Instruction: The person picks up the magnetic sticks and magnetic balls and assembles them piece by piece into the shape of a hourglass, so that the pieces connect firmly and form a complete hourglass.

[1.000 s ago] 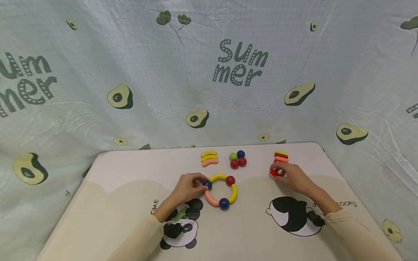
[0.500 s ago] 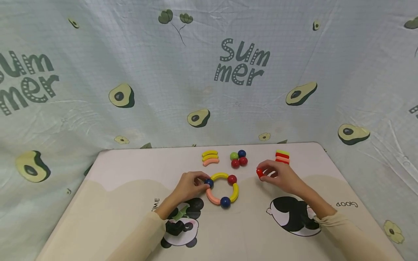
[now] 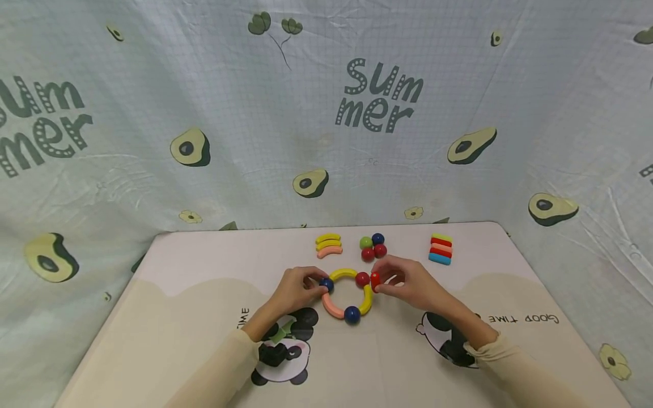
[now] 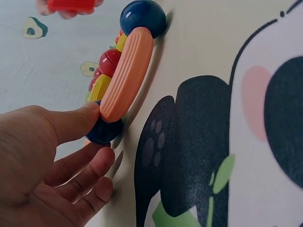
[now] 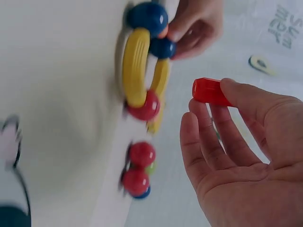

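On the table lies a ring of curved rods and balls: a yellow curved rod [image 3: 343,274], a red ball [image 3: 362,279], a second yellow rod [image 3: 367,301], a blue ball [image 3: 352,315], a pink curved rod [image 4: 127,75] and another blue ball [image 4: 105,131]. My left hand [image 3: 300,288] pinches that last blue ball at the ring's left side between thumb and fingers. Just right of the ring's red ball, my right hand [image 3: 403,279] pinches a short red stick [image 5: 211,91] between thumb and fingertips, held off the table in the right wrist view.
Behind the ring lie a row of loose curved rods [image 3: 329,245] and a cluster of balls, one a green ball [image 3: 365,242]. Farther right is a row of short straight sticks, with a blue stick [image 3: 440,258] nearest. A printed cloth [image 3: 245,198] hangs behind the table.
My right hand has carried the red stick leftward from the row of straight sticks to beside the ring, uncovering the blue stick. The left hand keeps its hold on the blue ball.
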Tool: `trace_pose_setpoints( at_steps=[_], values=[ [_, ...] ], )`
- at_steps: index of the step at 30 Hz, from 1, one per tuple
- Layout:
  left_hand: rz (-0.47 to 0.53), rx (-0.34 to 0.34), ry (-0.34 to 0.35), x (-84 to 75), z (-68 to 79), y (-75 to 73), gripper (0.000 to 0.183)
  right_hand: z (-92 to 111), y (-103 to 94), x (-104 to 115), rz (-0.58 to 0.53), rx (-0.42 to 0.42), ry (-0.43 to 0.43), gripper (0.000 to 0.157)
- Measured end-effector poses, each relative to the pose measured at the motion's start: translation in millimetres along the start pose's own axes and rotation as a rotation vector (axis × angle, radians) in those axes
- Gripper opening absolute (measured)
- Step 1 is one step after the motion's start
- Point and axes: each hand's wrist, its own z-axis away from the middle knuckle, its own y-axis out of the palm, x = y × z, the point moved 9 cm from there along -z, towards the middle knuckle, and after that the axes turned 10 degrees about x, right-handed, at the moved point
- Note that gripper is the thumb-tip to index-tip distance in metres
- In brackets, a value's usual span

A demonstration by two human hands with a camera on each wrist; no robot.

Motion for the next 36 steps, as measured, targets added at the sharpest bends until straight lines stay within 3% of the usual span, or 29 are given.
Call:
trace_pose_setpoints(
  at_steps=[15, 22, 36],
  values=[
    [0.01, 0.009, -0.011, 1.5, -1.0, 0.8, 0.024, -17, 45.5, 9, -0.12, 0.046, -0.024, 0.027],
    [0.008, -0.001, -0.008, 1.6, -0.6, 0.0, 0.024, -17, 54.4, 4, -0.142, 0.075, 0.019, 0.028],
    [0.011, 0.005, 0.017, 0.0, -1.2, -0.5, 0.023, -13, 57.9, 1, -0.111, 0.083, 0.027, 0.03]
  ],
)
